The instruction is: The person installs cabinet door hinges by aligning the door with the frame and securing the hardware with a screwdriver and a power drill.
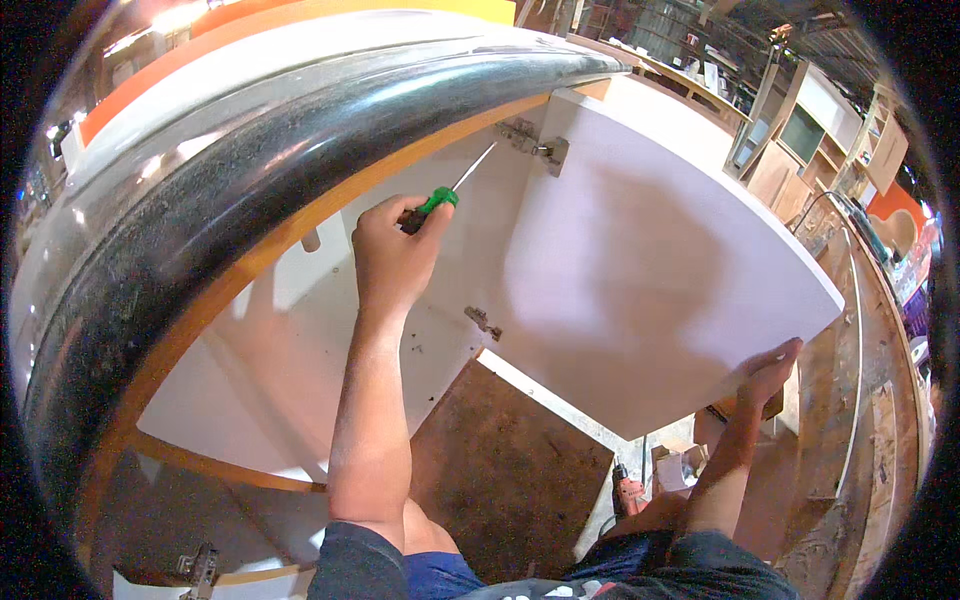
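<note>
My left hand [393, 250] is closed round the green handle of a screwdriver [441, 200]. The metal shaft points up and to the right, its tip just short of the upper hinge [540, 146]. That hinge sits where the white cabinet door [640, 260] meets the inner wall of the cabinet [400, 330]. The door stands swung out. At its lower right corner my right hand [770, 375] grips the edge, some of its fingers hidden. A lower hinge [483, 322] shows on the cabinet wall near the door's bottom edge.
A dark, glossy rounded edge [330, 150] curves over the cabinet front. Below the door are a brown board [510, 450], an orange power drill [628, 490] and a small open box [678, 468]. Another hinge [200, 570] is at lower left. Wooden cabinets [810, 130] stand behind.
</note>
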A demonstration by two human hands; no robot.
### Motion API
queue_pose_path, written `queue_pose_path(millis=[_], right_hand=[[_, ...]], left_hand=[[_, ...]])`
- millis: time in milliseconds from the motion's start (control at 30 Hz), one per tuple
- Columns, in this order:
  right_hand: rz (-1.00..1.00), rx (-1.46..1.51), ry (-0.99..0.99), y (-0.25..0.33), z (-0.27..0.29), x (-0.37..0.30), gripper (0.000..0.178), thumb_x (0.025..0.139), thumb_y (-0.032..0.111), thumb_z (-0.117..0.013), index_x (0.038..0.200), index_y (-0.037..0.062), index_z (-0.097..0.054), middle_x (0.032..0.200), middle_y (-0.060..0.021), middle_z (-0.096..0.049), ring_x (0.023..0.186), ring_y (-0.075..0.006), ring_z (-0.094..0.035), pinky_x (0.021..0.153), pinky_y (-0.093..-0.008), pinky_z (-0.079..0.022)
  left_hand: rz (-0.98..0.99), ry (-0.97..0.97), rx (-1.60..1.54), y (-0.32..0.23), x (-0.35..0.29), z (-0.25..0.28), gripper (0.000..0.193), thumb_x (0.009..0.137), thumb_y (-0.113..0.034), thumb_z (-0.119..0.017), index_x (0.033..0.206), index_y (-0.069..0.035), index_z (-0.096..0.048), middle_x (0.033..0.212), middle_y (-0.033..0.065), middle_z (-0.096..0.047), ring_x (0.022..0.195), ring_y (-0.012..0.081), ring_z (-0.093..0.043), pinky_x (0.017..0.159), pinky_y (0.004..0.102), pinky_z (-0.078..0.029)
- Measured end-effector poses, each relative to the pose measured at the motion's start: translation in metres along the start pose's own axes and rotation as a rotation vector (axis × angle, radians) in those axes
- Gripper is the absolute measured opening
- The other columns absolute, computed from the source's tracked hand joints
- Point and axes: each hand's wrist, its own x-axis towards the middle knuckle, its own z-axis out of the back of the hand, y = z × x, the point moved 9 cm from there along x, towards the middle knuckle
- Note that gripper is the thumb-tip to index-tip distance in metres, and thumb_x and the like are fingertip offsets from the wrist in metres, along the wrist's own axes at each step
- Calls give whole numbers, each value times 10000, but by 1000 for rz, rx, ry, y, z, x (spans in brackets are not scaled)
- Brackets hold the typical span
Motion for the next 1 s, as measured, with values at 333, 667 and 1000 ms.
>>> queue_pose_path(millis=[333, 667, 1000], right_hand=[[3, -68, 53, -8, 6, 4, 585, 1081, 417, -446, 1440, -44, -443, 1364, -106, -542, 1226, -194, -532, 1047, -322, -429], [-61, 3, -17, -8, 1, -3, 518, 1081, 391, -456, 1356, -44, -516, 1295, -89, -566, 1180, -183, -535, 1030, -317, -423], [21, 57, 36, -3, -2, 2, 548, 1092, 365, -428, 1421, -72, -453, 1393, -128, -531, 1278, -221, -504, 1110, -339, -376]], left_hand=[[-120, -52, 355, -20, 30, -19, 273, 774, -288, -802, 939, -71, -792, 805, 142, -727, 725, 300, -696, 678, 392, -522], [-164, -61, 484, -22, 46, -20, 276, 761, -310, -788, 933, -95, -801, 809, 136, -732, 755, 295, -705, 703, 409, -537], [-108, -36, 458, -7, 49, -23, 290, 760, -315, -799, 949, -95, -796, 848, 145, -741, 782, 305, -717, 716, 406, -548]])
